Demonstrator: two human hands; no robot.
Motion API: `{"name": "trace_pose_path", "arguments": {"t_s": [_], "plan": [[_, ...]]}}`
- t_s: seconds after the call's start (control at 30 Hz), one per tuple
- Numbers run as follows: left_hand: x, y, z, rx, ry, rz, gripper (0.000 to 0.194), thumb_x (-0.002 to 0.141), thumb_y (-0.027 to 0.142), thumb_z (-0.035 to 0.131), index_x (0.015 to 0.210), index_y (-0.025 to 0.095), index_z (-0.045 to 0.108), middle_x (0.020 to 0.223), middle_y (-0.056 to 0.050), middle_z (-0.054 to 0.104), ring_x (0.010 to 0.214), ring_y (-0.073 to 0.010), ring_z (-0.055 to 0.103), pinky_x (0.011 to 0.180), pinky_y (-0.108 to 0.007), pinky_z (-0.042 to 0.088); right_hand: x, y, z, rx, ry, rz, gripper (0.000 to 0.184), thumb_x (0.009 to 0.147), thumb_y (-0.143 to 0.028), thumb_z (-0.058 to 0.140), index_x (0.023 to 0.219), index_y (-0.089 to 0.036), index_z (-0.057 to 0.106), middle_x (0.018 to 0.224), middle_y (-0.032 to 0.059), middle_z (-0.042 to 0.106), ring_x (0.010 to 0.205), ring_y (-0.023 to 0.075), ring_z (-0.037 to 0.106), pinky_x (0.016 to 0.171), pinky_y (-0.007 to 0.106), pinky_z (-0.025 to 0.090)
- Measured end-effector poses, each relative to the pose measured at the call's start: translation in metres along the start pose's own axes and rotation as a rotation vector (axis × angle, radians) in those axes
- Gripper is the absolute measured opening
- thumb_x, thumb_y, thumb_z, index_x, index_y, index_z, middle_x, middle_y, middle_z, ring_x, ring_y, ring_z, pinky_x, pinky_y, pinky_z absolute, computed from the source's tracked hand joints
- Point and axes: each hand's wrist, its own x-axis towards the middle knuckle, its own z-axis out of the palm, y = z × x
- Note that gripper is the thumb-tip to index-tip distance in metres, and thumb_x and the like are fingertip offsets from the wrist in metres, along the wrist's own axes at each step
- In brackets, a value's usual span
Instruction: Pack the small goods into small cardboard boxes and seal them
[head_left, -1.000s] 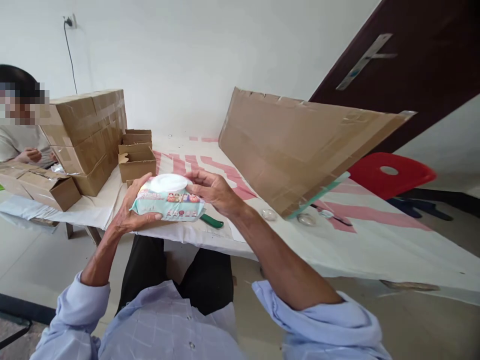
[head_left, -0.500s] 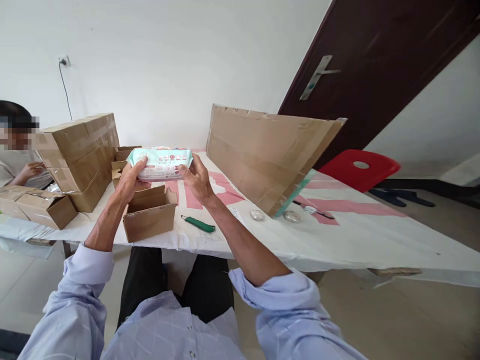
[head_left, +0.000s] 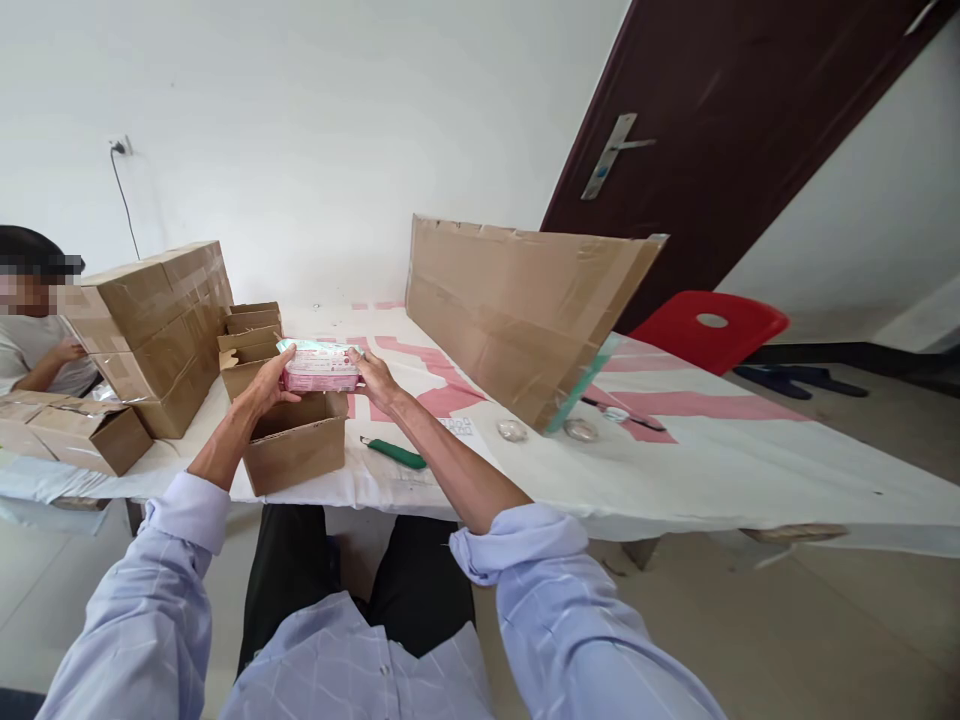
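Observation:
Held level between my two hands is a soft pack of wet wipes [head_left: 321, 368], pale teal along its top and pink on the side facing me. My left hand [head_left: 268, 385] grips its left end, thumb on top. The right end is in my right hand [head_left: 373, 380], with the thumb near the upper edge. Just below the pack, an open cardboard box [head_left: 296, 455] stands at the table's front edge; my hands and the pack hide part of its opening. A green utility knife [head_left: 395, 452] lies to the right of this box.
More open boxes [head_left: 251, 345] stand behind on the left, beside stacked taped cartons [head_left: 161, 330]. A person [head_left: 45, 345] sits at far left. A large cardboard sheet [head_left: 525, 310] leans upright; tape rolls [head_left: 512, 430] and scissors [head_left: 645, 422] lie near it on the covered table [head_left: 750, 470].
Both hands have brought the wipes pack lower, toward the open box. It has tilted, so its pink side now shows in place of the broad teal face. The view has shifted slightly.

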Motion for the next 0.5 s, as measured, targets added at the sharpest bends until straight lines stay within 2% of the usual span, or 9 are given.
{"name": "trace_pose_path", "arguments": {"t_s": [0.07,0.13,0.23,0.33,0.43,0.5], "plan": [[0.001,0.002,-0.001,-0.002,-0.022,0.004,0.068,0.088,0.075,0.086,0.125,0.019,0.079,0.099,-0.014,0.086,0.081,-0.0278,0.083,0.046,-0.027,0.062,0.001,0.0,-0.001,0.083,0.052,0.064,0.063,0.096,-0.084,0.064,0.115,-0.024,0.059,0.109,0.0089,0.078,0.096,0.0228,0.074,0.083,0.038,0.066],[0.002,0.011,-0.006,-0.019,-0.057,0.024,0.067,0.086,0.075,0.088,0.124,0.02,0.08,0.097,-0.014,0.086,0.08,-0.0281,0.082,0.045,-0.027,0.062,0.003,-0.006,-0.003,0.07,0.076,0.036,0.063,0.096,-0.082,0.067,0.118,-0.023,0.059,0.117,0.0105,0.077,0.102,0.024,0.074,0.087,0.04,0.067],[0.001,0.037,-0.016,-0.028,-0.15,0.082,0.063,0.086,0.068,0.093,0.121,0.017,0.081,0.098,-0.015,0.085,0.077,-0.0281,0.082,0.05,-0.029,0.065,0.004,-0.028,-0.007,-0.04,0.047,-0.196,0.074,0.093,-0.084,0.071,0.135,-0.024,0.06,0.132,0.0128,0.075,0.118,0.0276,0.073,0.1,0.043,0.067],[-0.005,0.07,-0.03,0.049,-0.199,0.212,0.056,0.085,0.044,0.099,0.125,0.011,0.079,0.108,-0.017,0.084,0.089,-0.0318,0.083,0.063,-0.035,0.071,0.003,-0.059,-0.009,-0.167,-0.01,-0.483,0.089,0.093,-0.084,0.075,0.158,-0.027,0.053,0.153,0.0149,0.066,0.139,0.0332,0.065,0.111,0.047,0.064],[-0.016,0.095,-0.045,0.103,-0.149,0.436,0.06,0.083,0.032,0.097,0.134,0.01,0.076,0.12,-0.014,0.081,0.11,-0.0377,0.084,0.083,-0.046,0.075,-0.001,-0.08,-0.007,-0.356,0.022,-0.663,0.096,0.096,-0.082,0.075,0.171,-0.031,0.044,0.171,0.0142,0.053,0.155,0.0386,0.052,0.12,0.056,0.059],[-0.027,0.103,-0.059,0.129,-0.073,0.597,0.069,0.077,0.032,0.101,0.138,0.016,0.074,0.127,-0.012,0.079,0.121,-0.0386,0.081,0.094,-0.051,0.073,-0.006,-0.079,-0.003,-0.484,0.05,-0.73,0.097,0.097,-0.079,0.075,0.175,-0.032,0.04,0.178,0.0142,0.045,0.161,0.0408,0.045,0.123,0.061,0.055]]}}
